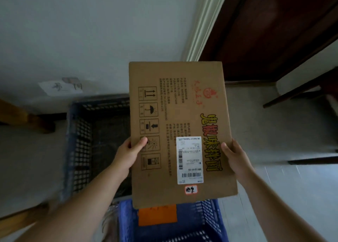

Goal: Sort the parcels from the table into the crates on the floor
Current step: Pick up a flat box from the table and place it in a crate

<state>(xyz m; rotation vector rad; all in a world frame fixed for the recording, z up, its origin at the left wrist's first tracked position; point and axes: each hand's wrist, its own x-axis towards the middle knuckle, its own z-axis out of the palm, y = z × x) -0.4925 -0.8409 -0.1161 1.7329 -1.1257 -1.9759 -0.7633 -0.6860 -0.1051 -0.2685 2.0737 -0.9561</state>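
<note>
Standing side by side on the floor [296, 190], two slatted crates wait below the parcel: a darker blue crate [80, 150] toward the wall and a brighter blue crate [212, 223] nearest the person. The first hazard is a wrong sort, since the parcel overhangs both at once and a careless lowering could drop it into either.

The parcel [175, 113], a broad, flat cardboard box, is held in the air with its printed face up, its near edge over the brighter crate and its left edge over the darker one. Being so wide, it may catch on a crate rim and lodge tilted instead of lying flat; let go early, it could tip off the rim onto the floor.

The left hand [128, 155] pinches the parcel's left edge and the right hand [236, 157] its right edge, each thumb on the upper face and the fingers hidden beneath. Both grips sit near the near corners, so the far end is unsupported and could dip and slide out.

The white shipping label [190, 159] and the small red-bordered sticker [191, 189] presumably decide the crate; an orange tag [157, 215] on the brighter crate is partly covered, so a misreading is likely.
</note>
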